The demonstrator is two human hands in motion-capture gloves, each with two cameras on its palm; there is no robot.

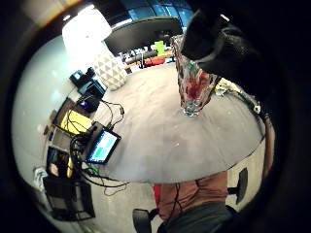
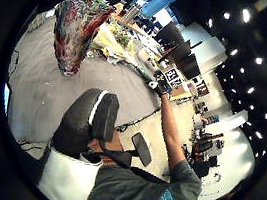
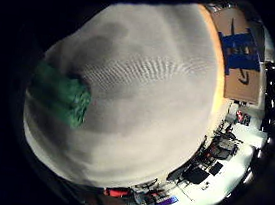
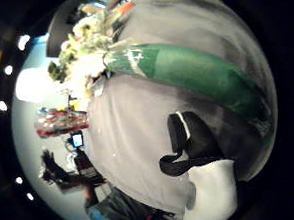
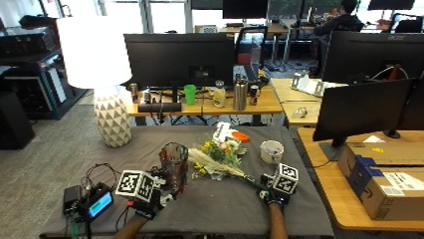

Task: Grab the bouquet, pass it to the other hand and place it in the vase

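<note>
Nearest, the right hand (image 5: 273,195) is seen closed around the green stems of the bouquet (image 5: 217,158) lying on the grey table (image 5: 218,214), while the left hand (image 5: 147,201), fingers relaxed, hovers near the vase (image 5: 173,167), which could be tipped during the pass.

The table (image 5: 218,209) before me wears a grey cloth, matt and finely woven. The vase (image 5: 174,167) looks like clear glass, glossy, with coloured patches. The bouquet (image 5: 218,159) has a smooth green wrap on its stems. Far left, the lamp (image 5: 106,79) has a matt white shade.
</note>
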